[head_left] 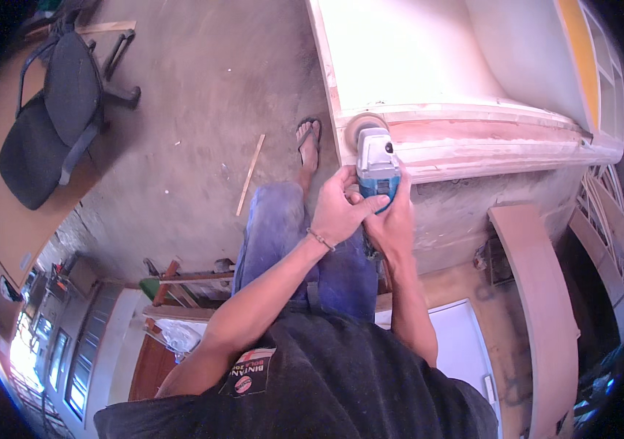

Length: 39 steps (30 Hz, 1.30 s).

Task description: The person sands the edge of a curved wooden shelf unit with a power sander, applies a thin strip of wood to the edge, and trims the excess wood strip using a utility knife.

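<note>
Both of my hands are closed round a teal and silver angle grinder (378,167). My left hand (336,211) grips it from the left side, its thumb lying across the teal body. On the right and underneath, my right hand (394,224) wraps the same body. The grinder's round disc (367,119) is at the left end of a long wooden rail (473,150) with pale and reddish streaks; whether it touches the wood I cannot tell. This rail edges a large white-panelled piece of furniture (400,51).
A black office chair (70,110) lies at the upper left beside a brown board (16,245). On the concrete floor a thin wooden strip (251,174) lies near my sandalled foot (308,143). Curved wooden panels (535,293) stand at the right.
</note>
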### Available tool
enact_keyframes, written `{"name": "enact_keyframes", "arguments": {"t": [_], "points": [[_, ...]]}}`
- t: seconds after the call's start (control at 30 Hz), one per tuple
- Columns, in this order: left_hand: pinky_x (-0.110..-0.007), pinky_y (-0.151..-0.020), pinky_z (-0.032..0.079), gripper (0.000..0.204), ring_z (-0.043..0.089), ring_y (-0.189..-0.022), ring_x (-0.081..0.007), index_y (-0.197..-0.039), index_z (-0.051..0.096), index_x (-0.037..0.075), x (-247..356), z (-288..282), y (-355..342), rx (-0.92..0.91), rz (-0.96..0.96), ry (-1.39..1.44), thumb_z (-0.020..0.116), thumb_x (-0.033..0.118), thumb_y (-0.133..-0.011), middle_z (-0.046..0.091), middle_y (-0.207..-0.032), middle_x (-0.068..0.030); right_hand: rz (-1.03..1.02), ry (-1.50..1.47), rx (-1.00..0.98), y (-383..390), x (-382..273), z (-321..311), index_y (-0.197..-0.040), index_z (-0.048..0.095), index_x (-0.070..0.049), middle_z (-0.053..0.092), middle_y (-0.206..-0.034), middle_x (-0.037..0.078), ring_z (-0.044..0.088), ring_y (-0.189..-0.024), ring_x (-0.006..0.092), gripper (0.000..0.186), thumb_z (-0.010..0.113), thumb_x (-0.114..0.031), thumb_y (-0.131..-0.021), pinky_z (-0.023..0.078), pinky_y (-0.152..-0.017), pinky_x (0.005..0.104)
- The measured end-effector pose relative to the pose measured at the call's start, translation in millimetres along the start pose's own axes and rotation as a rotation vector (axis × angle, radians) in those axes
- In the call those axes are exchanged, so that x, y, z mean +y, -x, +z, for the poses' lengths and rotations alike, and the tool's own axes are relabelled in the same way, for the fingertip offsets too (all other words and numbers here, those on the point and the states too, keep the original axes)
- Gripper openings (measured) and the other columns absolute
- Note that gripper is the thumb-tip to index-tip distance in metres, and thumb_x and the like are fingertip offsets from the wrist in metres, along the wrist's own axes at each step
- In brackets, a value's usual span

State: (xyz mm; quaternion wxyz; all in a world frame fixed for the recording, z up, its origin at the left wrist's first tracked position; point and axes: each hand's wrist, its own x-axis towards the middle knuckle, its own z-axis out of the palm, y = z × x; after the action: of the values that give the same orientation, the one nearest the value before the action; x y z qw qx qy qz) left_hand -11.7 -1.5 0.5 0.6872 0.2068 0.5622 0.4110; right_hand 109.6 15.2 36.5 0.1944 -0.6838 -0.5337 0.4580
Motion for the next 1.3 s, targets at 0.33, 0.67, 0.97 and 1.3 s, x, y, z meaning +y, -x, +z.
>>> {"name": "enact_keyframes", "arguments": {"t": [0.33, 0.67, 0.97, 1.3], "points": [[-0.021, -0.077, 0.048, 0.058, 0.055, -0.087, -0.0051, -0.127, 0.060, -0.007, -12.4, -21.7, -7.1, -0.009, 0.002, 0.066, 0.087, 0.015, -0.081, 0.069, -0.114, -0.0067, -0.064, 0.157, 0.005, -3.4, 10.5, 21.6, -0.154, 0.033, 0.000, 0.069, -0.114, 0.030, 0.070, -0.101, 0.0480, 0.091, 0.081, -0.033, -0.084, 0.055, -0.082, 0.0505], [-0.021, -0.069, 0.048, 0.059, 0.052, -0.076, -0.0018, -0.123, 0.061, -0.010, -6.4, -13.3, -3.5, 0.004, 0.007, 0.044, 0.089, 0.014, -0.077, 0.071, -0.104, -0.0063, 0.068, 0.178, -0.012, 1.5, -12.2, 13.0, -0.154, 0.033, -0.004, 0.069, -0.112, 0.030, 0.068, -0.104, 0.0508, 0.088, 0.079, -0.032, -0.084, 0.054, -0.082, 0.0519], [-0.021, -0.076, 0.047, 0.058, 0.058, -0.089, -0.0051, -0.126, 0.061, -0.007, -9.7, -18.2, -18.4, -0.050, 0.035, 0.068, 0.088, 0.016, -0.080, 0.071, -0.111, -0.0080, 0.018, 0.192, 0.007, -8.6, -11.4, 20.3, -0.152, 0.035, -0.004, 0.069, -0.111, 0.031, 0.068, -0.104, 0.0499, 0.084, 0.078, -0.026, -0.083, 0.054, -0.083, 0.0521], [-0.023, -0.077, 0.047, 0.061, 0.055, -0.084, -0.0060, -0.126, 0.061, -0.007, 2.1, -29.0, -13.7, -0.035, 0.009, 0.055, 0.089, 0.021, -0.079, 0.071, -0.105, -0.0070, 0.012, 0.214, -0.004, -11.9, -11.3, 26.4, -0.153, 0.032, -0.004, 0.068, -0.112, 0.032, 0.068, -0.104, 0.0501, 0.086, 0.076, -0.025, -0.083, 0.053, -0.086, 0.0507]]}}
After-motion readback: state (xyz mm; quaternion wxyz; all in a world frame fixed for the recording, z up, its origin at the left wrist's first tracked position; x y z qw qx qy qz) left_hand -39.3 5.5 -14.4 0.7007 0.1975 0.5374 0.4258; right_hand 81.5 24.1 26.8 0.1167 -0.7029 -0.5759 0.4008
